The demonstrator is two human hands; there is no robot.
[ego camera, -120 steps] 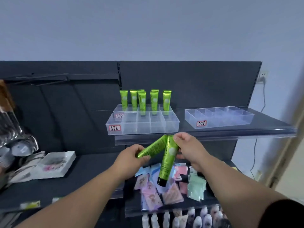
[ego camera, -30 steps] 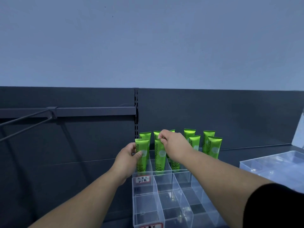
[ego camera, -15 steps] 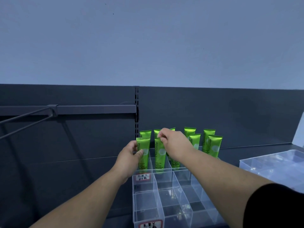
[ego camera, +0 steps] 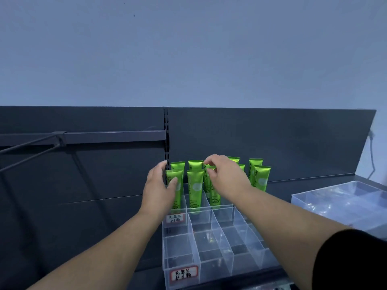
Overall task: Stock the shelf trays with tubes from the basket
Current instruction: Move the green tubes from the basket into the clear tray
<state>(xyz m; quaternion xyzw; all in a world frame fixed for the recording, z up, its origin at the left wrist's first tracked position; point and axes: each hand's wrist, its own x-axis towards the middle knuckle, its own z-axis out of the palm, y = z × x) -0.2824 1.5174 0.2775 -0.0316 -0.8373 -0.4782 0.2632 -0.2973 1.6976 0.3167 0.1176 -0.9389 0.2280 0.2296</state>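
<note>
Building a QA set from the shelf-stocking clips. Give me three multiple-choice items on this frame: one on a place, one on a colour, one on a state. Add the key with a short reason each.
1. Where are the green tubes?
A. In the clear tray on the right
B. In the far compartments of the left clear trays
C. On the wall rail

2. What colour is the border of the nearest label?
A. Red
B. Blue
C. Yellow

3. How do the tubes sit?
A. Lying flat
B. Piled loose
C. Upright, crimped ends up

Key:
1 B: the tubes fill the compartments by the back panel, while the near ones hold none.
2 A: a red outline rings the handwriting.
3 C: each tube stands on end with its flat crimp on top.
</note>
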